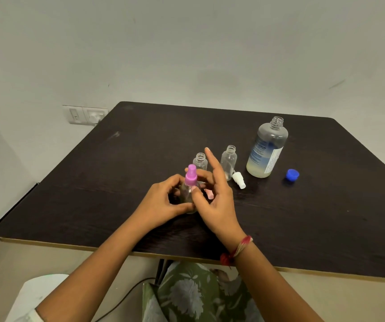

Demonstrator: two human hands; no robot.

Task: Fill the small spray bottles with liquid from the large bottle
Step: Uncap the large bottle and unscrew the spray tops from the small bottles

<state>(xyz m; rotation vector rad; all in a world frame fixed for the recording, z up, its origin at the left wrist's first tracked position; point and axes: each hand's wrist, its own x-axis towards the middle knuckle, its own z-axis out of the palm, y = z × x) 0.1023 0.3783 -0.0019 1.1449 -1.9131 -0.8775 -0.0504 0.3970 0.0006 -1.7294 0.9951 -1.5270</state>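
A small clear spray bottle (188,194) with a purple spray top (191,175) stands near the table's middle. My left hand (163,203) grips its body from the left. My right hand (214,198) is at its right side, thumb on the bottle just below the purple top, forefinger pointing up. Behind them stand two small clear bottles without tops, one (200,161) partly hidden by my fingers, the other (228,162) to its right. The large bottle (267,148) stands uncapped at the right, with pale liquid in its lower part.
A white spray top (239,180) lies between the small bottles and the large one. A pink spray top (209,194) shows behind my right hand. The blue cap (292,175) lies right of the large bottle. The dark table (326,217) meets the wall; a socket (85,114) sits at left.
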